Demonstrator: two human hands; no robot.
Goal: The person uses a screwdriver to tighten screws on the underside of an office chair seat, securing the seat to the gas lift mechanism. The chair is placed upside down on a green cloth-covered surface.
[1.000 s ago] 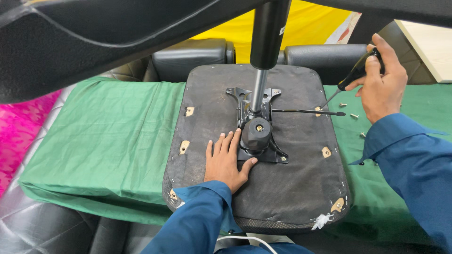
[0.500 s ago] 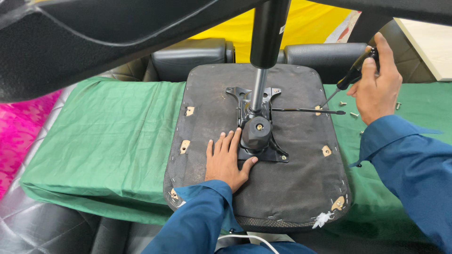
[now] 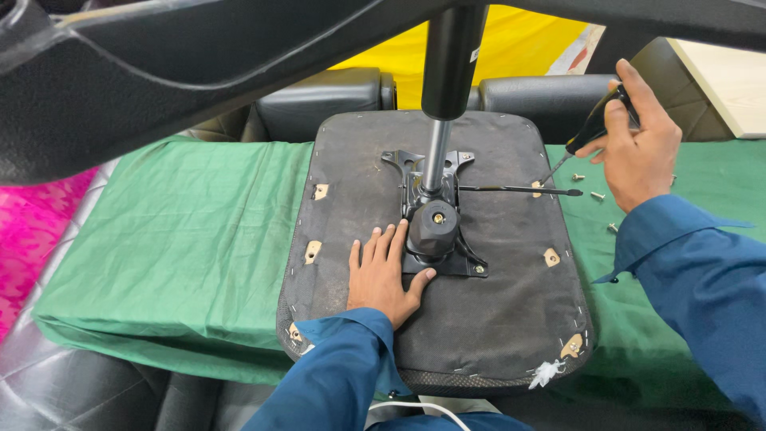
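Green cloth (image 3: 183, 231) covers counter; left hand (image 3: 383, 275) lies flat, fingers released, on upturned seat (image 3: 495, 319) beside mechanism (image 3: 435, 227); right hand (image 3: 634, 152) fingers clenched around screwdriver (image 3: 586, 136).

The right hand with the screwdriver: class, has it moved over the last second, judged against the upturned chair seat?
Yes. The right hand, gripping the screwdriver, has risen up and away from the chair seat, which has stayed put.

You are wearing a blue long-sleeved shirt, its cuffs sitting open at both wrists above your bare left hand (image 3: 384, 277) and right hand (image 3: 637, 152).
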